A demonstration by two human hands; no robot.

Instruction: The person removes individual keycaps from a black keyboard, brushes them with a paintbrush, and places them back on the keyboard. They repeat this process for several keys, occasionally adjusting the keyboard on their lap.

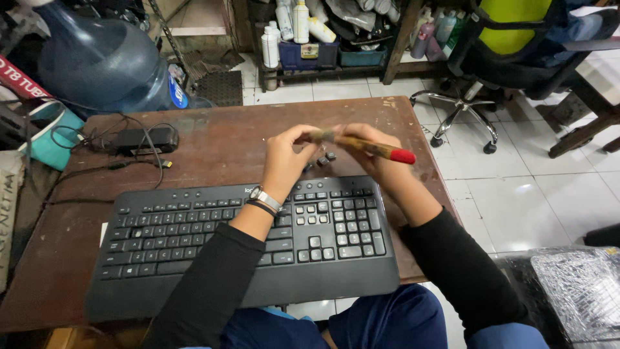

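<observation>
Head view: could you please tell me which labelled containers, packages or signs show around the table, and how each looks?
Water jug label: blue and white patch low on the big blue jug, upper left.
Sign: red strip with white print, far left edge.
White bottles: upright on the back shelf, by a blue crate with a small tag.
</observation>
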